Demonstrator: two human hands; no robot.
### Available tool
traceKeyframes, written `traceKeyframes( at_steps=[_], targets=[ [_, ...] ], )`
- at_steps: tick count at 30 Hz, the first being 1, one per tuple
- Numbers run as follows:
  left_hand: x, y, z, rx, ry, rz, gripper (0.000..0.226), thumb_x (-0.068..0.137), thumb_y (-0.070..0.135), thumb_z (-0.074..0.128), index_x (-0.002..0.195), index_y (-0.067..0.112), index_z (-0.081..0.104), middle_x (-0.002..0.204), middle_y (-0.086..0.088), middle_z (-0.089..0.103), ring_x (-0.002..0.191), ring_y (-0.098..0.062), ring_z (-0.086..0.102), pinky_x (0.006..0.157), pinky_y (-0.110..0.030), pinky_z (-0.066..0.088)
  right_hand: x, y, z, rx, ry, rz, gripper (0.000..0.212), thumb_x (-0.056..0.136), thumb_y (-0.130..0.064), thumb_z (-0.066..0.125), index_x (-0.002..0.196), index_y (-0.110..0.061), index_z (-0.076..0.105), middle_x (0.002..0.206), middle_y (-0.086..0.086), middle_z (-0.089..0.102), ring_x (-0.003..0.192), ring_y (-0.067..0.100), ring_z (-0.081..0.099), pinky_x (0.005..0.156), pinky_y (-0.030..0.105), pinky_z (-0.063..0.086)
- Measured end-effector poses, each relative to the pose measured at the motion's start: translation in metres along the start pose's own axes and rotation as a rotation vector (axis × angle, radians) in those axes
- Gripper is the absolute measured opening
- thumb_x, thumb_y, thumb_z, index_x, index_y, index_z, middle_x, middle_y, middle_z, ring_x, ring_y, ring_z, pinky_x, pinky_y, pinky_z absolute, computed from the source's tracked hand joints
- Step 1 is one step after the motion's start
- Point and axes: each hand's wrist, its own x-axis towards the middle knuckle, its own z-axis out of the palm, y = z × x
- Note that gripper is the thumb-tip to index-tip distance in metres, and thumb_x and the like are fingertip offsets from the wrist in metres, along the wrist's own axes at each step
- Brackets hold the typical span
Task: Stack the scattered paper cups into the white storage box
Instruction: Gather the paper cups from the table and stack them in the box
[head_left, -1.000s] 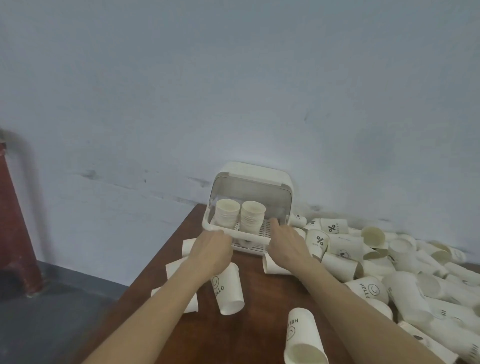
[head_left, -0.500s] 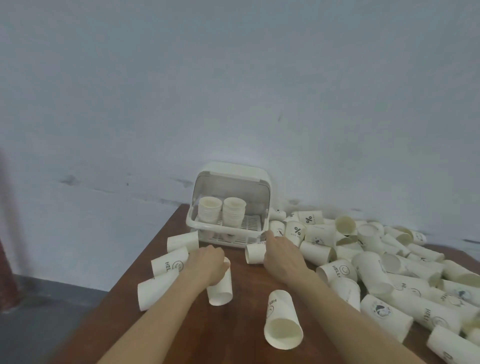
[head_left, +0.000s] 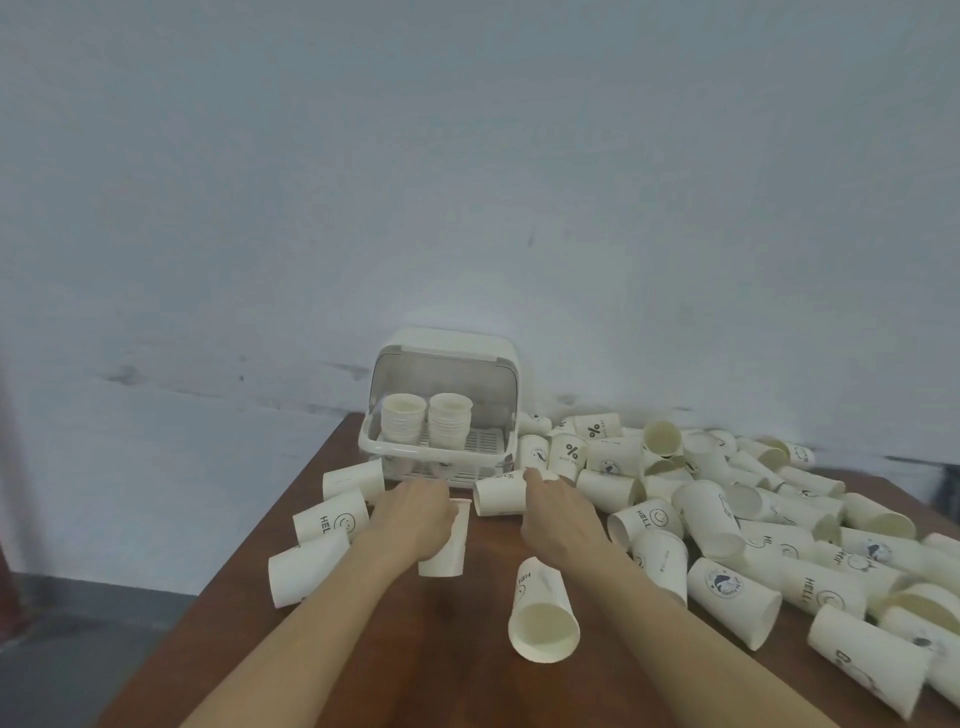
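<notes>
The white storage box stands open at the table's far edge against the wall, with two stacks of paper cups inside. My left hand grips a white paper cup just in front of the box. My right hand reaches forward, fingers extended, touching a cup lying on its side. Another cup lies on its side between my forearms, its mouth facing me.
Three cups lie to the left of my left hand near the table's left edge. A large heap of several scattered cups covers the right half of the brown table. The grey wall rises right behind the box.
Both hands drew back from the box's front rim toward me. My left hand closed round a cup on the table. The view swung right, showing more of the heap.
</notes>
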Motion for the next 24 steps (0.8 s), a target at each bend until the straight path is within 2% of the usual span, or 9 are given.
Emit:
traceKeyframes(
  at_steps=[4,7,11,19,24],
  targets=[
    [-0.007,0.013,-0.008,-0.031,0.103,0.039,0.025,0.099,0.031,0.039,0.108,0.013,0.052,0.11,-0.007,0.059,0.097,-0.027,0.059,0.072,-0.036,0.044,-0.015,0.005,-0.006,0.018,0.017,0.004,0.043,0.085,-0.006,0.04,0.128,-0.009,0.04,0.113,0.012,0.059,0.103,0.031,0.054,0.064,0.033,0.035],
    [-0.011,0.024,-0.012,-0.07,0.152,0.064,0.023,0.099,0.033,0.036,0.1,0.016,0.051,0.102,-0.007,0.06,0.091,-0.027,0.058,0.07,-0.036,0.044,-0.023,0.011,-0.013,0.004,-0.006,0.021,0.028,0.085,-0.005,0.041,0.113,-0.009,0.044,0.108,0.011,0.058,0.096,0.033,0.056,0.061,0.034,0.032],
    [-0.014,0.038,-0.013,-0.078,0.224,0.116,0.021,0.099,0.036,0.036,0.091,0.019,0.046,0.092,-0.005,0.064,0.083,-0.024,0.059,0.068,-0.037,0.047,-0.027,0.026,-0.021,0.02,-0.005,0.043,0.023,0.082,-0.004,0.043,0.103,-0.011,0.043,0.101,0.014,0.06,0.093,0.035,0.057,0.062,0.037,0.036],
    [-0.004,0.082,-0.02,-0.127,0.313,0.228,0.023,0.099,0.036,0.035,0.095,0.017,0.047,0.091,-0.006,0.065,0.085,-0.03,0.061,0.072,-0.04,0.048,-0.024,0.065,-0.036,0.0,0.006,0.11,0.025,0.083,-0.006,0.045,0.108,-0.01,0.047,0.105,0.011,0.06,0.097,0.033,0.055,0.064,0.034,0.034],
    [0.01,0.109,-0.019,-0.138,0.307,0.265,0.023,0.099,0.036,0.034,0.093,0.017,0.045,0.09,-0.005,0.065,0.085,-0.028,0.06,0.069,-0.039,0.046,-0.018,0.099,-0.045,-0.003,0.01,0.156,0.022,0.085,-0.005,0.045,0.106,-0.01,0.045,0.098,0.01,0.057,0.09,0.032,0.055,0.064,0.035,0.038]
  ],
)
